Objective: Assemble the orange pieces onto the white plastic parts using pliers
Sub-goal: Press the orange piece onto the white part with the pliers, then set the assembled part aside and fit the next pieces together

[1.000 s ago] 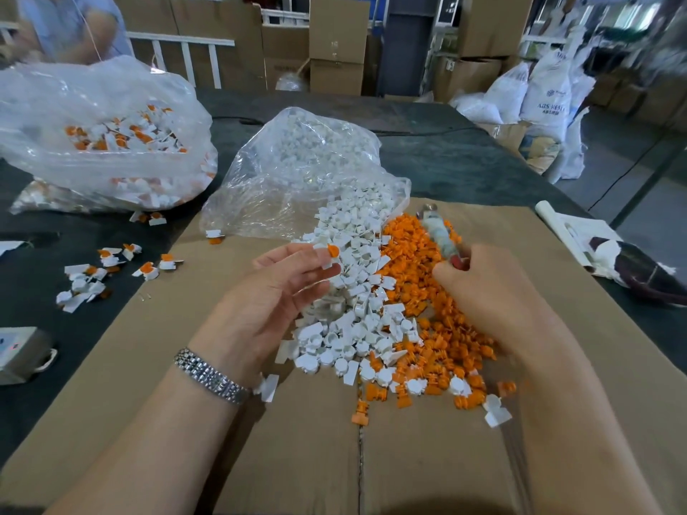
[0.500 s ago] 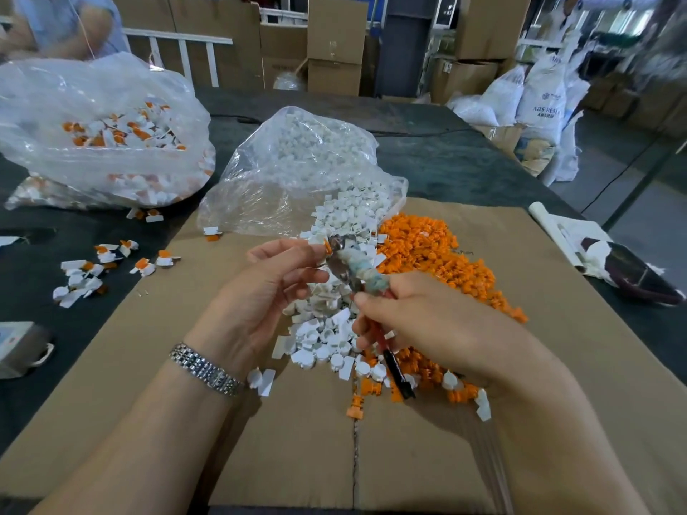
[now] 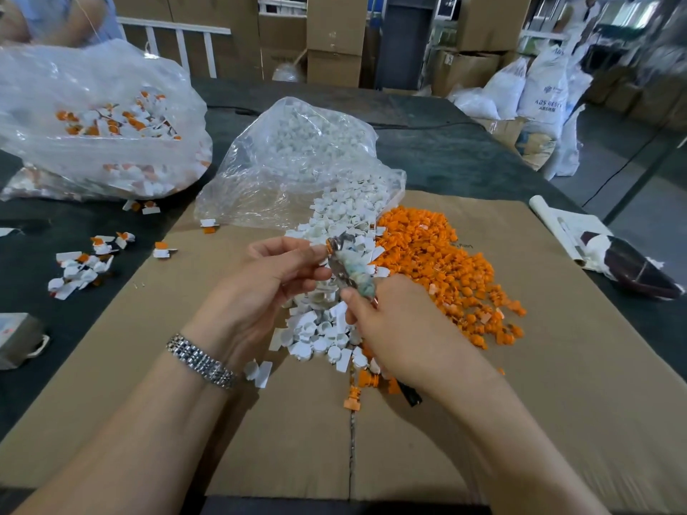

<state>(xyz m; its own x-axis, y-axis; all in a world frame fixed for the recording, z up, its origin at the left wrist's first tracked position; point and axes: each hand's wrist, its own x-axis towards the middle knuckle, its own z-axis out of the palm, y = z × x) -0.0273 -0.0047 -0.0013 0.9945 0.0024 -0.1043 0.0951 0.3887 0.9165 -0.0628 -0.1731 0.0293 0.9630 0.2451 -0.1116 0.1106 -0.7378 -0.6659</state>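
My left hand pinches a small white plastic part with an orange piece at its fingertips. My right hand grips the pliers, whose jaws close on that orange piece. A black handle end sticks out below my right palm. Beneath the hands lies a heap of white parts, and a pile of orange pieces spreads to the right on the cardboard sheet.
A clear bag of white parts lies open behind the piles. A second bag with assembled parts sits far left, with several loose assembled parts on the dark table. A dark object on paper lies at right. Another person's sleeve shows at the far left.
My right hand lifted the pliers off the orange pile and brought them left to the part in my left hand, where the jaws now close on the orange piece. The left hand barely moved.
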